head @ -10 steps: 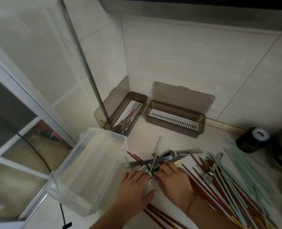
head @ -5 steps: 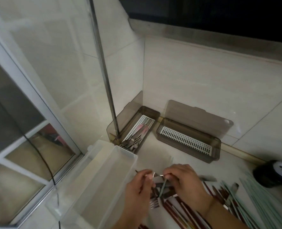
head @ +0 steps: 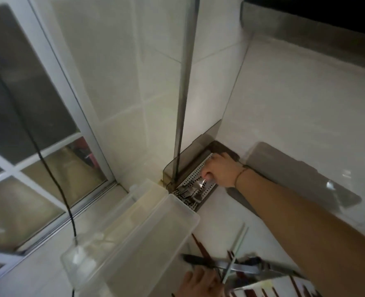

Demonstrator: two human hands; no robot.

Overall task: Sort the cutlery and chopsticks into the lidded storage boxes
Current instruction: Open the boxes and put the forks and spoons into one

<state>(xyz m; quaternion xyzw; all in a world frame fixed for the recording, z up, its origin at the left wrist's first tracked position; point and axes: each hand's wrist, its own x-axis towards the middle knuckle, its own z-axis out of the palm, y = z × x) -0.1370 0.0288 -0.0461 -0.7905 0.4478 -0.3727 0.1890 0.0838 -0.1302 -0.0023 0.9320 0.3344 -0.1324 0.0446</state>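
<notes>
My right hand [head: 220,170] reaches into the left brown storage box [head: 224,147] in the corner, its lid standing up. The fingers are curled and pinch the handle of a fork [head: 199,182] just above several forks [head: 187,192] lying on the white slotted tray. My arm hides most of the second brown box; its raised lid [head: 295,174] leans on the wall. My left hand [head: 198,284] rests at the bottom edge beside the pile: a knife [head: 230,267], a pale green chopstick [head: 236,251] and red chopsticks [head: 199,246].
A clear plastic container [head: 134,232] with its lid stands left of the pile, against the corner box. A metal pole [head: 183,82] rises from the corner. A window [head: 38,168] and a black cable [head: 49,168] are on the left.
My right hand has left the pile and carried a fork up into the left brown box. My left hand stays low by the pile. The view has swung up and left.
</notes>
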